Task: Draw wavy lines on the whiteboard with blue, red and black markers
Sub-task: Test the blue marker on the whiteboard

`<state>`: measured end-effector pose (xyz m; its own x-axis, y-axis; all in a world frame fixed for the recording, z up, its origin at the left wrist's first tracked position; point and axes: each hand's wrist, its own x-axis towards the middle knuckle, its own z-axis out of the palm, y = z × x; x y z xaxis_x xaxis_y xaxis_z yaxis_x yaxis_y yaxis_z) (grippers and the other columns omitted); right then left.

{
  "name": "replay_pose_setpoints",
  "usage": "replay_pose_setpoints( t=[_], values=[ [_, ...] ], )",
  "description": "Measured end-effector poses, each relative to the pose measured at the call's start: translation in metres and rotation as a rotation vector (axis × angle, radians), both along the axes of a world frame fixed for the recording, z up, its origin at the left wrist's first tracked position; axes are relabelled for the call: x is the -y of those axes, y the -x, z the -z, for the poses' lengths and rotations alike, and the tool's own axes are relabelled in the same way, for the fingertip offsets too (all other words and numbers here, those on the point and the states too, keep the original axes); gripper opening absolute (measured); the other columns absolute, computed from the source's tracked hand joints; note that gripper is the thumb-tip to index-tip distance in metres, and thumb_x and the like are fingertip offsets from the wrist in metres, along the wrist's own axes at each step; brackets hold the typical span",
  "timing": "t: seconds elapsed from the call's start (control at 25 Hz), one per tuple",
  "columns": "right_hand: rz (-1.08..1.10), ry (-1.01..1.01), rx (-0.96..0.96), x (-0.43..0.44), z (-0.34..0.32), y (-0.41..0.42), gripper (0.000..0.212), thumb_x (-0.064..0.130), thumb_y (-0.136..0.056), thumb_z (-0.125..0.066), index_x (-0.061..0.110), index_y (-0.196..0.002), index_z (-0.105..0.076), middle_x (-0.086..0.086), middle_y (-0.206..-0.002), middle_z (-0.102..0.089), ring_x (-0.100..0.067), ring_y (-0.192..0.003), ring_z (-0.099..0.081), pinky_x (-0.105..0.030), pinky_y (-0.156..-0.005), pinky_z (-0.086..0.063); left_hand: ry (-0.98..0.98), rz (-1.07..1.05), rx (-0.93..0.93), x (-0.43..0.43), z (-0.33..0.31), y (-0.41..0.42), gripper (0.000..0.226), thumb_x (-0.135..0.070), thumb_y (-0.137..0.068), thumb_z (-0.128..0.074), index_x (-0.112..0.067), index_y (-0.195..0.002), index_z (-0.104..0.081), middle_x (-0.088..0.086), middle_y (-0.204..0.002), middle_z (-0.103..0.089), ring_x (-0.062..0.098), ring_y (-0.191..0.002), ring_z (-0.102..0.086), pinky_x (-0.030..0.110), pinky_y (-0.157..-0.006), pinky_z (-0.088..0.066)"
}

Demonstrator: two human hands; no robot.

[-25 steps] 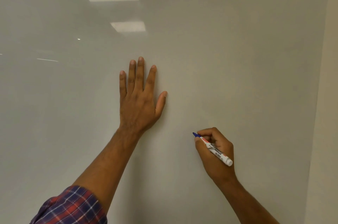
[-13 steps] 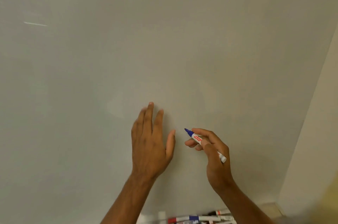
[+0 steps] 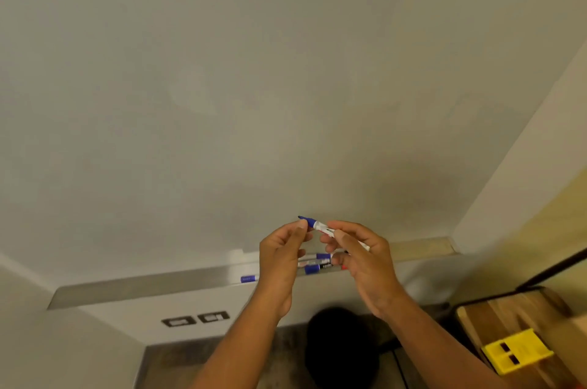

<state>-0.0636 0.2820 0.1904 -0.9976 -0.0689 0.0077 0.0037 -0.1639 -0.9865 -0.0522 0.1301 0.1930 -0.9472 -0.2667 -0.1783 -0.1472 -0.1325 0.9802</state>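
Observation:
The whiteboard [image 3: 286,71] fills the upper view and bears no lines. Low in front of it, my right hand [image 3: 365,258] grips the white barrel of a blue marker [image 3: 319,226]; its uncapped blue tip points up and to the left. My left hand [image 3: 279,258] has curled fingers whose tips pinch the marker's blue neck just behind the tip. Behind the hands, several other markers [image 3: 313,268] lie in the metal tray [image 3: 143,288] under the board, partly hidden by my fingers. A blue-capped one [image 3: 249,278] sticks out to the left.
A wooden table [image 3: 508,315] with a yellow plastic block [image 3: 516,353] stands at the lower right. Wall sockets [image 3: 195,318] sit below the tray. A round black object [image 3: 341,347] is on the floor between my arms. A side wall [image 3: 524,172] closes off the right.
My view has tipped down to the tray. My left hand came off the board and met the marker's tip end. My right hand pulled the marker back from the board.

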Motion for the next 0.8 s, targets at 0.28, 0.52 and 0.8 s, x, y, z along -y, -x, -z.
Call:
replay_pose_setpoints(
  t=[0.28,0.52,0.8],
  values=[
    [-0.192,-0.146,0.303,-0.033,0.076,-0.020,0.023,0.012,-0.104,-0.059,0.016,-0.120,-0.074,-0.014,-0.103,-0.079,-0.030,-0.088,-0.071,-0.041,-0.076,-0.055,-0.008,0.006,0.298,-0.007,0.091,-0.022,0.012,-0.028,-0.097,-0.075,-0.020,-0.095,-0.084,0.003,-0.097,-0.081,0.026,-0.108,-0.072,0.042,-0.095,-0.055],
    [-0.273,-0.206,0.532,-0.062,0.147,-0.033,0.022,0.014,-0.103,-0.063,0.017,-0.122,-0.072,-0.018,-0.101,-0.078,-0.025,-0.075,-0.065,-0.035,-0.065,-0.055,-0.003,0.042,0.511,-0.031,0.162,-0.034,0.014,-0.025,-0.099,-0.071,-0.019,-0.095,-0.084,0.007,-0.100,-0.080,0.024,-0.104,-0.071,0.036,-0.087,-0.055],
    [-0.259,-0.496,0.747,-0.068,0.245,-0.040,0.024,0.008,-0.101,-0.062,0.010,-0.124,-0.065,-0.009,-0.099,-0.079,-0.028,-0.083,-0.078,-0.032,-0.069,-0.060,0.469,0.399,0.490,-0.048,0.253,-0.031,0.032,-0.025,-0.106,-0.059,-0.016,-0.135,-0.069,0.002,-0.123,-0.075,0.022,-0.117,-0.070,0.023,-0.091,-0.050]
  ],
)
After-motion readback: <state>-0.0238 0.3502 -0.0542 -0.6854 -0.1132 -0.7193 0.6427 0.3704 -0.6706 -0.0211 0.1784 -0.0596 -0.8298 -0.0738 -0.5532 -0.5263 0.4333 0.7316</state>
